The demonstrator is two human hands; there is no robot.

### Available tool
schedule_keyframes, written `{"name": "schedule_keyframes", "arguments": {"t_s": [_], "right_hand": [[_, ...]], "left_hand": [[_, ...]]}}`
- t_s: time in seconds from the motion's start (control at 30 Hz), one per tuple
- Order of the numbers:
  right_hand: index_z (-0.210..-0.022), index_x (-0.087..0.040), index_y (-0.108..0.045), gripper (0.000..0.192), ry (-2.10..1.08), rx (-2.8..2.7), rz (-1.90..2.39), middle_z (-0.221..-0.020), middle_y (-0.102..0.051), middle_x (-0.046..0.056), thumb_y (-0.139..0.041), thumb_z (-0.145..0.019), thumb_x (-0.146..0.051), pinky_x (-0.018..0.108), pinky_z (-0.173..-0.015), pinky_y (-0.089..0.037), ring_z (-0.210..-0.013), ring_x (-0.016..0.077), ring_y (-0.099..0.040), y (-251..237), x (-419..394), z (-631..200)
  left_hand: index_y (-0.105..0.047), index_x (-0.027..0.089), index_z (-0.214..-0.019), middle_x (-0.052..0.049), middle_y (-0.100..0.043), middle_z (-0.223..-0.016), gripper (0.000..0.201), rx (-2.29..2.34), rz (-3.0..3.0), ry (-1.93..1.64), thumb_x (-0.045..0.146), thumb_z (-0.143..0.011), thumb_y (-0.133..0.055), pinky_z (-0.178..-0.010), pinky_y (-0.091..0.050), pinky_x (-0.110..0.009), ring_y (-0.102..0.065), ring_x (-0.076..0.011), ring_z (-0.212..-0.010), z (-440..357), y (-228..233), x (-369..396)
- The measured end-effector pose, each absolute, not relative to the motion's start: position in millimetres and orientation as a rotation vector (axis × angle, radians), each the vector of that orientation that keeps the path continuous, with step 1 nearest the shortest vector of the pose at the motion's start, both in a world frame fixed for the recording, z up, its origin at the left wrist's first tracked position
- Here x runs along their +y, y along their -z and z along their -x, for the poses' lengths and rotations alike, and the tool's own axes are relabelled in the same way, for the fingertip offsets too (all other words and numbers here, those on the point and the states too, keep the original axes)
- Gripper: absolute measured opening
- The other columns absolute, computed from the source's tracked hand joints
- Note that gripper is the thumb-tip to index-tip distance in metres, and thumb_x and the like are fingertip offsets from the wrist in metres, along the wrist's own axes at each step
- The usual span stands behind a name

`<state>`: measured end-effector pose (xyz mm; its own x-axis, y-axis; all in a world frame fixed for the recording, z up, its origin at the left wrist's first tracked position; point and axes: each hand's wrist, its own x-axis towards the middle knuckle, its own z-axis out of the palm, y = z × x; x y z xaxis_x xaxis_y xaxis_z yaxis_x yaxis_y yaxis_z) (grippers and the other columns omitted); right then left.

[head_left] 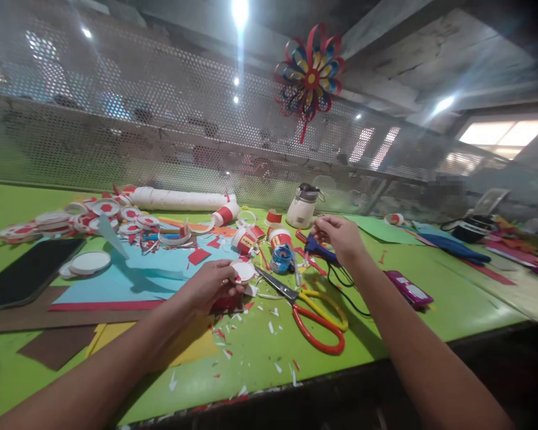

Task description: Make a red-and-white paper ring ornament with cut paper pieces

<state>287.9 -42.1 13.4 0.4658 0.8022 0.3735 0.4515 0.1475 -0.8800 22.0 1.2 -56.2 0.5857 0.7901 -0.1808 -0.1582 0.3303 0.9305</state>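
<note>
White round paper disc [243, 272] is pinched in the left hand [210, 286]; the right hand [341, 237] grips the blue glue gun [316, 246]. Gluing step; next needs nozzle alignment.

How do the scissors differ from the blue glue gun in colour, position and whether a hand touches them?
The scissors have red and yellow handles; the glue gun is blue with a black cord. The scissors lie free on the green table, untouched; the right hand grips the glue gun. The scissors lie nearer the table's front edge. Both are right of the left hand.
</note>
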Motion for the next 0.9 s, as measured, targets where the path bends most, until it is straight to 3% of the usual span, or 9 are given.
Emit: {"name": "schedule_keyframes", "arguments": {"t_s": [0.17,0.4,0.6,0.8,0.9], "right_hand": [[-0.068,-0.013,-0.062,0.022,-0.193,-1.212,1.817,-0.056,-0.062,0.004,-0.056,-0.071,-0.033,0.026,-0.051,-0.044,-0.050,0.0133,-0.055,6.7,-27.2,-333.7],[-0.078,-0.015,-0.071,0.018,0.086,-1.406,2.278,-0.087,-0.071,0.012,-0.057,-0.071,-0.023,0.028,-0.073,-0.043,-0.088,0.0245,-0.062,32.7,-21.3,-369.7],[-0.085,-0.016,-0.070,0.021,0.112,-1.582,2.509,-0.088,-0.071,0.011,-0.062,-0.069,-0.026,0.026,-0.068,-0.042,-0.087,0.0252,-0.063,46.0,-22.3,-371.6],[-0.116,-0.015,-0.055,0.043,0.236,-1.580,2.609,-0.108,-0.063,0.018,-0.058,-0.074,-0.023,0.031,-0.070,-0.043,-0.096,0.0293,-0.060,58.0,-14.5,-363.8],[-0.109,-0.014,-0.057,0.038,0.219,-1.557,2.635,-0.103,-0.064,0.020,-0.061,-0.073,-0.026,0.034,-0.069,-0.043,-0.094,0.0316,-0.060,61.0,-7.7,-364.5]], "left_hand": [[-0.058,0.011,-0.079,-0.004,-0.061,-0.071,0.015,0.714,-1.056,-0.693,0.008,-0.064,-0.058,-0.046,-0.042,-0.015,-0.055,-0.0077,-0.054,-20.7,58.0,2.7],[-0.058,0.010,-0.079,-0.005,-0.061,-0.069,0.013,0.715,-1.095,-0.671,0.010,-0.066,-0.058,-0.046,-0.041,-0.015,-0.054,-0.0069,-0.052,-21.6,54.1,1.1],[-0.058,0.009,-0.081,-0.007,-0.062,-0.071,0.016,0.698,-1.061,-0.637,0.011,-0.066,-0.060,-0.045,-0.041,-0.017,-0.054,-0.0074,-0.051,-22.1,58.2,2.0],[-0.057,0.010,-0.076,-0.006,-0.061,-0.069,0.012,0.712,-1.082,-0.659,0.011,-0.065,-0.060,-0.046,-0.040,-0.017,-0.053,-0.0075,-0.051,-22.6,55.8,1.4],[-0.058,0.010,-0.079,-0.006,-0.061,-0.071,0.013,0.710,-1.087,-0.655,0.010,-0.066,-0.059,-0.049,-0.042,-0.018,-0.054,-0.0078,-0.053,-21.7,53.7,2.3]]}}
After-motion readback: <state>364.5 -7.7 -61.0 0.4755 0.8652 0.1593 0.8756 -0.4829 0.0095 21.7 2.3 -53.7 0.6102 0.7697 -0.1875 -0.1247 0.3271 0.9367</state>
